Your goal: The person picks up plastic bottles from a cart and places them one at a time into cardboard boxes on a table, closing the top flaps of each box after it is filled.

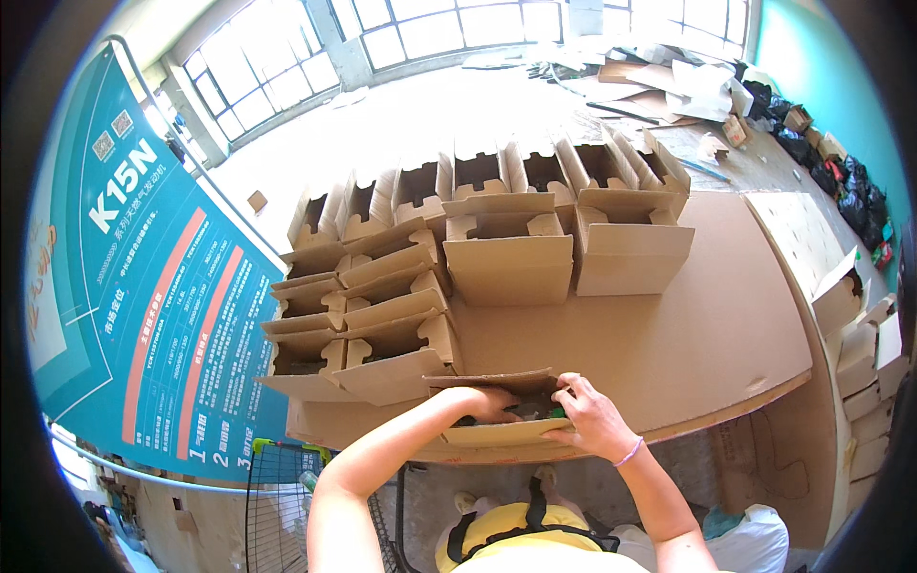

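An open cardboard box (506, 435) stands at the near edge of the cardboard-covered table, right in front of me. My left hand (490, 405) reaches down into it from the left, and its fingers are hidden inside. At the box's right end my right hand (590, 417) is closed on the edge, thumb against the near wall and fingers bent over the top. Something small and green (557, 413) shows inside by the right fingers, too little of it visible to name. The far flap of the box stands up behind both hands.
Several open cardboard boxes (506, 272) stand in rows at the table's far side and left. Brown cardboard sheeting (611, 353) covers the table. A blue-green banner (143, 286) and a black wire cart (272, 497) are at left. Cardboard scraps (659, 81) and black bags (855, 205) lie beyond.
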Demonstrator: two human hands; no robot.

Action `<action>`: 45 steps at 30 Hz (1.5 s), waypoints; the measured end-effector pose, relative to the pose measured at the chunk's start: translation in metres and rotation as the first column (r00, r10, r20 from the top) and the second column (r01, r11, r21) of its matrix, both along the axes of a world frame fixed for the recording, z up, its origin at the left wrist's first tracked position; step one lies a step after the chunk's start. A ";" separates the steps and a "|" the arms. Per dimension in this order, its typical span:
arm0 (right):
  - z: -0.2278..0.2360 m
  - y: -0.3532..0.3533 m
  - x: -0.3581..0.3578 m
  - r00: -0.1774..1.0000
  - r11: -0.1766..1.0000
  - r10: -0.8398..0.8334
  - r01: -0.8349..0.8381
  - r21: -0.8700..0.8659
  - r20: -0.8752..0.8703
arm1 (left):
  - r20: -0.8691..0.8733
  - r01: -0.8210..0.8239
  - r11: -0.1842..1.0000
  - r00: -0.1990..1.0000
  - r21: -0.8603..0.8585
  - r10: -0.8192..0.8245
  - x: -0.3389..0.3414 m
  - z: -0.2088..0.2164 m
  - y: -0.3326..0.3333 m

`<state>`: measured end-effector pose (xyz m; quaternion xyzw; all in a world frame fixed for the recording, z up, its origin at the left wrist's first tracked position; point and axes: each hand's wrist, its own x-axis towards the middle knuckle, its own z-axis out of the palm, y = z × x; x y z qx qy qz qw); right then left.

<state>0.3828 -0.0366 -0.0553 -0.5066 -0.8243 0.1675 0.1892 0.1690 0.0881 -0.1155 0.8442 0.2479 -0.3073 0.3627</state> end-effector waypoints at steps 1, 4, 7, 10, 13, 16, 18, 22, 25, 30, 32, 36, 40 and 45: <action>-0.002 -0.001 0.000 1.000 1.000 -0.015 0.016 0.027 -0.027 | 0.040 -0.025 0.999 0.999 -0.027 0.026 -0.002 -0.005 0.000; -0.007 -0.006 0.001 0.994 0.993 -0.051 0.061 0.097 -0.096 | 0.145 -0.080 0.996 0.987 0.043 0.073 -0.011 0.000 -0.009; -0.007 -0.010 -0.002 0.989 0.988 -0.064 0.081 0.130 -0.135 | 0.165 0.102 0.982 0.978 0.158 -0.128 -0.014 -0.011 -0.005; -0.013 -0.014 -0.004 0.985 0.991 -0.058 0.076 0.107 -0.160 | 0.266 0.051 0.995 0.961 0.089 -0.074 -0.010 -0.015 -0.011; -0.016 -0.016 -0.002 0.988 0.989 -0.076 0.092 0.119 -0.134 | 0.160 0.089 0.995 0.982 0.045 -0.095 -0.001 0.008 -0.010; -0.019 -0.015 -0.002 0.987 0.992 -0.078 0.091 0.089 -0.142 | 0.103 0.090 0.990 0.990 0.111 -0.102 0.002 0.019 -0.010; -0.015 -0.014 -0.008 0.988 0.993 -0.074 0.086 0.083 -0.133 | 0.068 0.067 0.992 0.995 0.108 -0.075 0.000 0.008 -0.015; -0.016 -0.021 -0.003 0.954 0.992 -0.084 0.108 0.069 -0.290 | 0.420 -0.014 0.984 0.905 0.178 -0.063 -0.021 0.009 -0.014; -0.048 -0.040 0.022 0.878 0.974 -0.226 0.207 -0.091 -0.422 | 0.574 -0.325 0.944 0.764 -0.050 0.294 -0.052 0.088 -0.025; -0.086 -0.061 0.024 0.731 0.908 -0.411 0.274 -0.317 -0.545 | 0.624 -0.801 0.433 0.097 -0.413 0.776 -0.138 0.087 -0.108; -0.105 -0.058 0.009 0.630 0.904 -0.424 0.248 -0.349 -0.651 | 0.593 -0.820 0.243 -0.139 -0.518 0.793 -0.147 0.042 -0.139; -0.122 -0.047 -0.046 0.468 0.778 -0.604 0.172 -0.604 -0.645 | 0.540 -0.802 0.241 -0.117 -0.546 0.833 -0.106 -0.066 -0.158; -0.148 -0.061 -0.050 0.566 0.832 -0.536 0.227 -0.507 -0.626 | 0.622 -0.756 0.258 -0.241 -0.602 0.745 -0.087 -0.091 -0.153; -0.114 -0.048 -0.027 0.611 0.904 -0.400 0.139 -0.405 -0.683 | 0.723 -0.781 0.342 -0.193 -0.522 0.663 -0.104 -0.022 -0.129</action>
